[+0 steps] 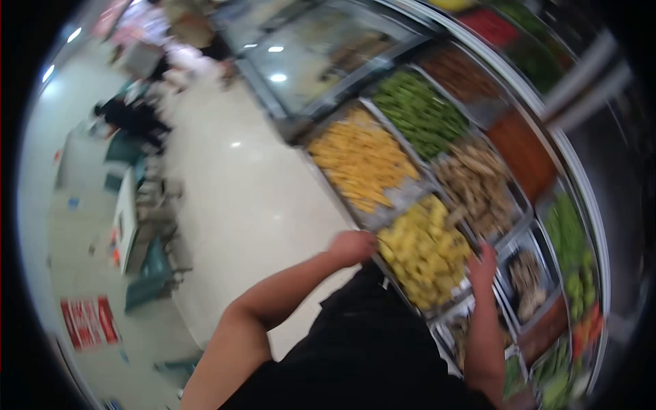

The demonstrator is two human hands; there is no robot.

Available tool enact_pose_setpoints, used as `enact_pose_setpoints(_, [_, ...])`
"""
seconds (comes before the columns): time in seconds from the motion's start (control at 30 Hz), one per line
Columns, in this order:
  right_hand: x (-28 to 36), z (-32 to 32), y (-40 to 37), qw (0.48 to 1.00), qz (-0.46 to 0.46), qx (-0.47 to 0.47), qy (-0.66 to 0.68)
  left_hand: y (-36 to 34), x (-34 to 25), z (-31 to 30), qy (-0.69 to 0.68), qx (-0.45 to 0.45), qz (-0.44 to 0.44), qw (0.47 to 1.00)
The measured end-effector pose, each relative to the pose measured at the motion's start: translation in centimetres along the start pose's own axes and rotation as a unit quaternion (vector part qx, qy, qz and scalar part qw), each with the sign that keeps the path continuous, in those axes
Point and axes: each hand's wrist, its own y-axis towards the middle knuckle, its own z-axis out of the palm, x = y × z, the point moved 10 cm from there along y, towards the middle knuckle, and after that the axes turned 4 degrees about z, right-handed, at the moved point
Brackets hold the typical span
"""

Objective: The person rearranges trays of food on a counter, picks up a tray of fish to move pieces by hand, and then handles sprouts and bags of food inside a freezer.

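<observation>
A metal tray (403,292) heaped with yellow chunks (427,256) is in front of my body, tilted in this slanted view. My left hand (354,247) is closed at the tray's left rim. At the opposite rim, my right hand (482,265) is closed as well, with the thumb up. The fingertips of both hands are partly hidden and a little blurred. Beyond this tray lies another with orange-yellow strips (362,160). To its right is a tray of light brown pieces (476,186).
Green cut vegetables (418,113) and a reddish-brown tray (523,154) sit farther along the counter. A glass-topped case (321,58) adjoins it. Pale floor (239,178) runs along the left, with a white table (126,219), green chairs (147,273) and a person in dark clothes (133,119).
</observation>
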Motion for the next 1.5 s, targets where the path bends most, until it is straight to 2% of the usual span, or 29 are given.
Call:
enact_pose_setpoints(0.03, [2.9, -1.1, 0.0, 0.999, -0.024, -0.017, -0.028, -0.8, -0.4, -1.2, 0.025, -0.037, -0.010, 0.999])
enact_pose_setpoints(0.17, [5.5, -1.4, 1.0, 0.997, 0.003, 0.007, -0.080, -3.1, 1.5, -0.7, 0.061, -0.018, -0.059, 0.996])
enact_pose_setpoints(0.23, [7.3, 0.1, 1.0, 0.991, -0.044, 0.066, -0.104, -4.3, 2.5, 0.3, 0.065, -0.018, -0.058, 0.996])
enact_pose_setpoints(0.27, [7.5, 0.6, 1.8, 0.991, -0.043, 0.064, -0.106, -4.6, 3.1, 0.5, 0.070, -0.025, -0.065, 0.995])
enact_pose_setpoints(0.33, [10.6, 1.7, 2.5, 0.964, -0.181, 0.002, -0.193, -5.2, 3.5, 1.2, 0.069, -0.017, -0.070, 0.995])
enact_pose_setpoints(0.37, [11.0, 2.2, 3.2, 0.965, -0.179, 0.002, -0.194, -5.4, 3.7, 1.6, 0.069, -0.010, -0.077, 0.995])
enact_pose_setpoints(0.43, [13.2, 3.7, 4.3, 0.937, -0.239, 0.032, -0.253, -5.4, 3.3, 2.0, 0.070, 0.001, -0.078, 0.994])
enact_pose_setpoints(0.47, [13.3, 3.7, 5.2, 0.937, -0.237, 0.029, -0.255, -5.4, 3.2, 2.1, 0.071, 0.009, -0.084, 0.994])
enact_pose_setpoints(0.53, [12.3, 5.6, 6.4, 0.918, -0.209, 0.111, -0.319, -5.4, 2.8, 1.9, 0.069, 0.005, -0.081, 0.994])
enact_pose_setpoints(0.57, [12.2, 5.5, 6.6, 0.917, -0.208, 0.109, -0.321, -5.4, 2.7, 1.7, 0.066, -0.001, -0.082, 0.994])
enact_pose_setpoints(0.63, [12.9, 1.5, 7.6, 0.979, -0.164, -0.012, -0.120, -5.7, 3.2, 1.6, 0.057, -0.002, -0.091, 0.994])
enact_pose_setpoints(0.67, [13.2, 1.2, 7.9, 0.979, -0.165, -0.011, -0.123, -6.0, 3.6, 1.7, 0.050, -0.001, -0.102, 0.993])
enact_pose_setpoints(0.73, [11.5, -2.1, 9.8, 0.998, 0.018, -0.052, 0.043, -6.5, 4.3, 2.0, 0.051, -0.002, -0.099, 0.994])
enact_pose_setpoints(0.83, [12.4, -5.1, 12.9, 0.993, 0.026, -0.104, 0.045, -6.7, 4.8, 2.3, 0.058, -0.003, -0.092, 0.994])
enact_pose_setpoints(0.97, [11.5, -7.2, 16.5, 0.996, 0.063, -0.050, 0.035, -6.5, 4.9, 1.8, 0.066, -0.007, -0.090, 0.994])
enact_pose_setpoints(1.03, [8.8, -10.5, 16.7, 0.979, 0.044, -0.177, 0.091, -6.6, 5.6, 1.8, 0.057, -0.009, -0.095, 0.994])
enact_pose_setpoints(1.1, [3.9, -10.3, 15.9, 0.982, 0.040, -0.184, 0.006, -6.9, 6.8, 1.9, 0.053, -0.023, -0.105, 0.993])
enact_pose_setpoints(1.17, [-0.7, -6.1, 14.0, 0.988, 0.130, 0.021, -0.080, -7.5, 7.4, 2.2, 0.053, -0.007, -0.115, 0.992])
enact_pose_setpoints(1.23, [0.5, -1.8, 9.4, 0.962, 0.179, 0.181, -0.098, -7.8, 7.6, 2.6, 0.053, 0.009, -0.127, 0.990])
enact_pose_setpoints(1.3, [4.9, 2.6, 6.0, 0.968, -0.029, 0.173, -0.178, -8.3, 8.1, 3.6, 0.048, 0.049, -0.155, 0.986])
enact_pose_setpoints(1.37, [8.1, 5.4, 4.4, 0.941, -0.087, 0.180, -0.274, -8.3, 8.1, 4.2, 0.052, 0.058, -0.153, 0.985])
enact_pose_setpoints(1.5, [9.4, 6.9, 5.3, 0.915, -0.060, 0.235, -0.323, -7.8, 7.3, 4.6, 0.072, 0.051, -0.113, 0.990])
